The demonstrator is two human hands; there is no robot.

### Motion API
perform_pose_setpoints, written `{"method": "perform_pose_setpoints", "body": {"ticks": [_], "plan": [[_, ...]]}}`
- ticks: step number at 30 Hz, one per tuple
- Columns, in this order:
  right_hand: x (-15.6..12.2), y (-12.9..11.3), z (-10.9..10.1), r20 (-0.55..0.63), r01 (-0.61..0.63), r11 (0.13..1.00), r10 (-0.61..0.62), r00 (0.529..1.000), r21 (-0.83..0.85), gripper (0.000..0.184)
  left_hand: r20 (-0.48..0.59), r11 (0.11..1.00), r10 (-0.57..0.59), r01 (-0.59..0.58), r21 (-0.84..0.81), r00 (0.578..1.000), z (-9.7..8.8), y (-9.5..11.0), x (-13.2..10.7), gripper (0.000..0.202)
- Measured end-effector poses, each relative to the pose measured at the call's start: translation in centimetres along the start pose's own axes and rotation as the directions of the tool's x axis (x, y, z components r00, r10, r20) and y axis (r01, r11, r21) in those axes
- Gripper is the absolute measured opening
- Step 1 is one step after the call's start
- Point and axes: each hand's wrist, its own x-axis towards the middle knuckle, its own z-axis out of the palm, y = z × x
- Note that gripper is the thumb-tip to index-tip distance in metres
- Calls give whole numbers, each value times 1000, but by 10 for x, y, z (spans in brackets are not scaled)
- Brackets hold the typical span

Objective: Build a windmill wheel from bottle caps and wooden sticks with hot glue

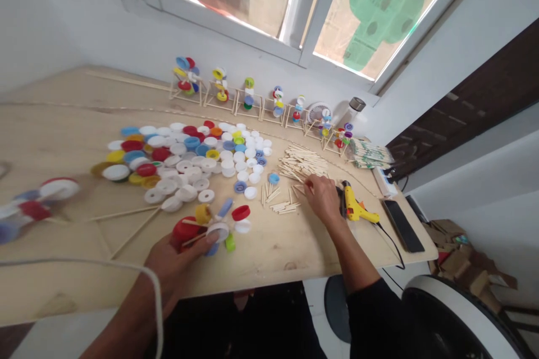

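My left hand [179, 263] is closed around a wheel of bottle caps [218, 231], held just above the table's front part. Red, yellow, white, blue and green caps stick out from its white hub, and thin sticks cross it. My right hand [322, 196] reaches down at the near edge of a pile of thin wooden sticks [302, 160]; its fingertips are bent together, and what they pinch, if anything, is hidden. Short cut sticks [284, 207] lie just left of that hand, near a blue cap [273, 178]. A yellow glue gun [356, 205] rests to its right.
Loose bottle caps [185, 162] cover the middle left. Several finished cap wheels on stick frames [220, 90] line the back. A phone [403, 226], a power strip [384, 182], a bottle [352, 112] and bagged sticks [370, 154] are at right. A white cable [156, 286] crosses the lower left.
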Motion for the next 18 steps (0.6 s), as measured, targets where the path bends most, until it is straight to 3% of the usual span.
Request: {"method": "perform_pose_setpoints", "body": {"ticks": [4,8,18], "plan": [[-19,0,-2,-62,25,974,-11,998,224,19,-2,1000,-4,4,-12,1000,1,-4,3,36],[-28,1,7,-111,14,818,62,992,575,19,38,997,-28,31,-73,999,2,-10,6,38],[-36,0,25,-7,-44,632,77,997,773,20,60,994,-43,49,-95,997,3,-8,0,47]]}}
